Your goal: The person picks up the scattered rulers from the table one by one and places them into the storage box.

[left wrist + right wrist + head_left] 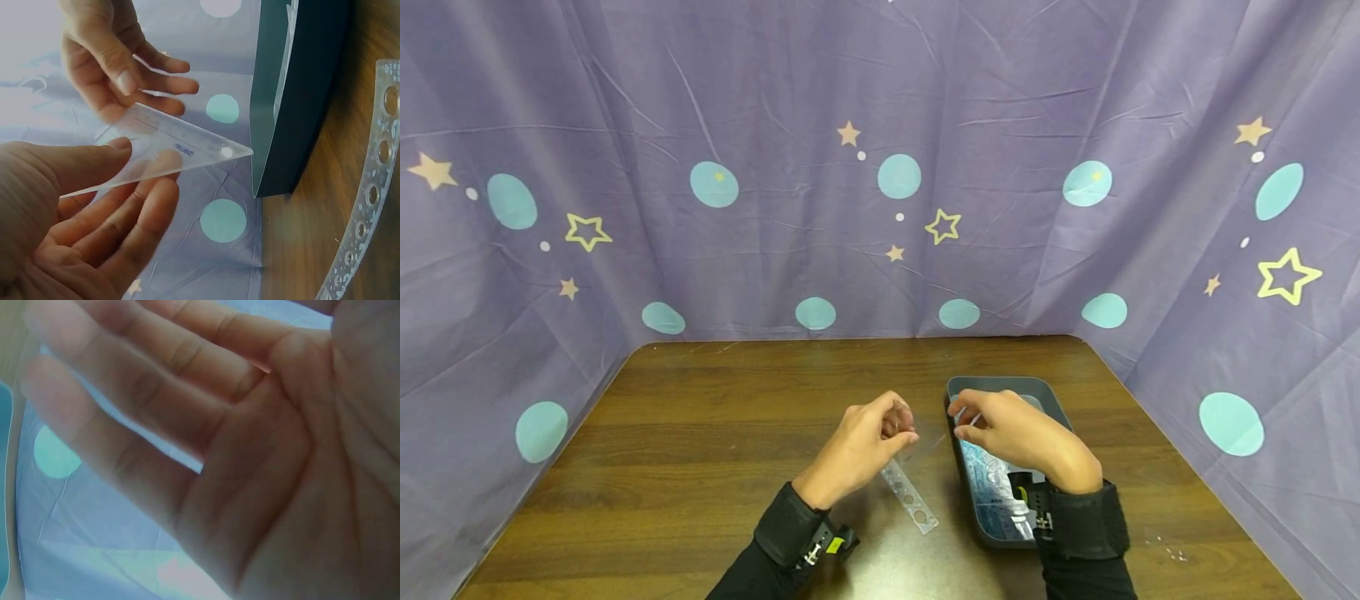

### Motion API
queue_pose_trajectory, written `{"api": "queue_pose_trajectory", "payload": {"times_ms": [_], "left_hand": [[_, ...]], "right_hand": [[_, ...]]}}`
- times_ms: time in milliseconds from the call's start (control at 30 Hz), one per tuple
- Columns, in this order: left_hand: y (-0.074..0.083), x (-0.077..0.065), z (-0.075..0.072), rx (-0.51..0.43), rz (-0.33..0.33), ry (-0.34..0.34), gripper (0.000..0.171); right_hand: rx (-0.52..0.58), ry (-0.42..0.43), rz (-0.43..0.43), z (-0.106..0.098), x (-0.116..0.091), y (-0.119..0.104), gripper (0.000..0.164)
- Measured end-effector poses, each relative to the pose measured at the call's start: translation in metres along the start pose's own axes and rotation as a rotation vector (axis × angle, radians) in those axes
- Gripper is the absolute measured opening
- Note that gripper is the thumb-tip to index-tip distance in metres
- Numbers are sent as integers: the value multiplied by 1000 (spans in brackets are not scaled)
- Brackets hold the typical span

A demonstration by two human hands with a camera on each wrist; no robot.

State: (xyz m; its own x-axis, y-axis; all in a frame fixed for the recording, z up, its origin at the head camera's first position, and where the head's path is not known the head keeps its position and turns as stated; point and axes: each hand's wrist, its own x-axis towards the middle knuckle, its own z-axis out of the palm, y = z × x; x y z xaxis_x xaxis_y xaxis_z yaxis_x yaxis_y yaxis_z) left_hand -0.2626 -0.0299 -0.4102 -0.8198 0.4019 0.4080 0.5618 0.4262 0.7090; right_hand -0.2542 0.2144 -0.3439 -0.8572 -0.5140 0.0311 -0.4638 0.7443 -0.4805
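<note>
My left hand [865, 442] pinches a clear plastic set square [194, 149] between thumb and fingers, raised above the table. In the left wrist view, its pointed end faces the dark tray. My right hand [1018, 429] hovers over the tray's left side with loosely bent fingers. The left wrist view has the right fingers [165, 83] close to the set square's edge; whether they touch it, I cannot tell. The right wrist view shows the right palm [269, 469] and spread fingers, with nothing held there. Below my left hand, a clear ruler strip with round holes [910, 497] lies on the table.
The dark grey tray [967, 493] stands on the wooden table [737, 433], right of the ruler. Inside it are a clear plastic bag and blue printed packaging [988, 479]. Small pale specks [1176, 553] show at the right. A purple patterned curtain [820, 92] encloses the back and sides.
</note>
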Motion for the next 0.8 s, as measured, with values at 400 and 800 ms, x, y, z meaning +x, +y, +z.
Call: {"api": "queue_pose_trajectory", "payload": {"times_ms": [400,800], "left_hand": [[2,-2,4,-155,-7,-22,19],[6,-3,5,-192,5,-52,19]], "right_hand": [[37,37,-168,2,3,-6,18],[69,56,-196,0,2,-8,16]]}}
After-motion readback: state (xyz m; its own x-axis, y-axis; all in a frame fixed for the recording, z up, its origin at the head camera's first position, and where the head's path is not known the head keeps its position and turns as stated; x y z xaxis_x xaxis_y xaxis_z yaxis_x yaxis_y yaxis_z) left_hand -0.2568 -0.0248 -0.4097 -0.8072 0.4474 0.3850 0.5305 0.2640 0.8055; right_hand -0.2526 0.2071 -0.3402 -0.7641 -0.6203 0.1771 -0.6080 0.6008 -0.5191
